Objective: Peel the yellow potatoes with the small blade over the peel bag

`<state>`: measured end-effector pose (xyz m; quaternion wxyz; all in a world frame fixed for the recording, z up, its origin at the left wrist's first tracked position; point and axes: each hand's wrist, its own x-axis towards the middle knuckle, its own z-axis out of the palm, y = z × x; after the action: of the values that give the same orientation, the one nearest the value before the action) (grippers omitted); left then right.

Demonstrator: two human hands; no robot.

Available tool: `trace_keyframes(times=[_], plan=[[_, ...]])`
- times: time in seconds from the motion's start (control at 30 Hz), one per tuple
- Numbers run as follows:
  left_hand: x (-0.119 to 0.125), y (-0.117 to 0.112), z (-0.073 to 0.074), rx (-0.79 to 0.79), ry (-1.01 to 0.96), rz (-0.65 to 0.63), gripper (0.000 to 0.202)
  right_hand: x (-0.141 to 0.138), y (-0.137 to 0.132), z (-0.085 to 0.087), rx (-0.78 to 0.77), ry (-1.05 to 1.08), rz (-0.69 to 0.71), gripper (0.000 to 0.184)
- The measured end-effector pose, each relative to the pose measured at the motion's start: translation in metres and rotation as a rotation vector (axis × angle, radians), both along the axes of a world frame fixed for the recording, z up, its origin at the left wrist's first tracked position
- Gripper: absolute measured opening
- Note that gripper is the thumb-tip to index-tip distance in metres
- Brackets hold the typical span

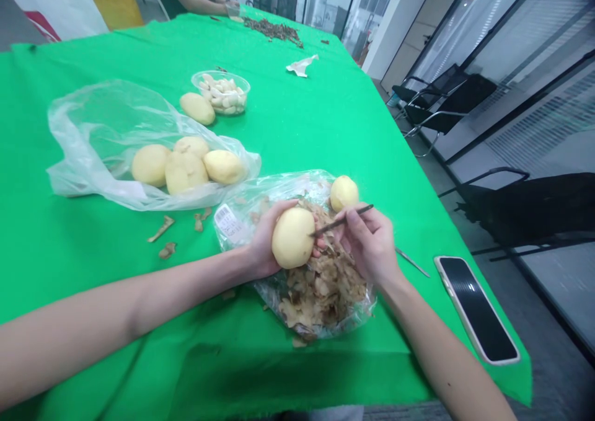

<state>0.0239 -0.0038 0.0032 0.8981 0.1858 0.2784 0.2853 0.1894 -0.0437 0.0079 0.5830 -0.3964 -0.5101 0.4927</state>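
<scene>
My left hand [264, 238] is wrapped round a peeled yellow potato [292, 237], holding it above a clear bag full of brown peelings [320, 284]. My right hand [369, 241] pinches a thin dark stick-like tool [344, 220] whose tip touches the potato's right side. A smaller peeled potato [344, 192] lies at the far edge of the peelings bag. Three peeled potatoes [186, 168] rest on an open plastic bag [88, 154] to the left.
A phone [476, 309] lies face up near the table's right corner, a thin metal tool [411, 262] beside my right wrist. Farther back stand a clear bowl of pale pieces [224, 92] and one potato [198, 108]. Another person's arm [199, 0] rests at the far end. Black chairs [446, 98] stand on the right.
</scene>
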Motion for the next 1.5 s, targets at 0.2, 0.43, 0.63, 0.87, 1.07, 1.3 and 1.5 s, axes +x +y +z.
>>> trace_keyframes(times=[0.2, 0.43, 0.63, 0.87, 1.07, 1.3, 1.5], plan=[[0.000, 0.000, 0.000, 0.011, -0.006, -0.002, 0.046, -0.001, 0.001, 0.000, -0.036, -0.045, 0.017, 0.022], [-0.001, 0.001, -0.002, 0.013, -0.009, -0.009, 0.048, 0.001, 0.000, 0.000, -0.059, -0.059, 0.161, 0.026], [-0.001, 0.001, -0.004, 0.007, -0.019, -0.001, 0.044, -0.002, 0.005, 0.002, -0.036, 0.015, -0.096, 0.022], [0.000, -0.001, 0.000, -0.002, -0.024, -0.007, 0.042, -0.003, 0.005, 0.001, -0.120, -0.016, 0.057, 0.029], [0.000, -0.002, 0.001, -0.021, -0.011, -0.021, 0.048, -0.003, 0.007, 0.003, -0.080, 0.114, -0.141, 0.023], [0.005, -0.005, 0.000, 0.041, -0.081, 0.080, 0.039, -0.003, 0.009, 0.002, -0.106, 0.030, -0.225, 0.021], [0.009, -0.009, 0.001, 0.069, -0.013, 0.027, 0.039, -0.006, 0.010, 0.006, -0.141, 0.160, -0.292, 0.024]])
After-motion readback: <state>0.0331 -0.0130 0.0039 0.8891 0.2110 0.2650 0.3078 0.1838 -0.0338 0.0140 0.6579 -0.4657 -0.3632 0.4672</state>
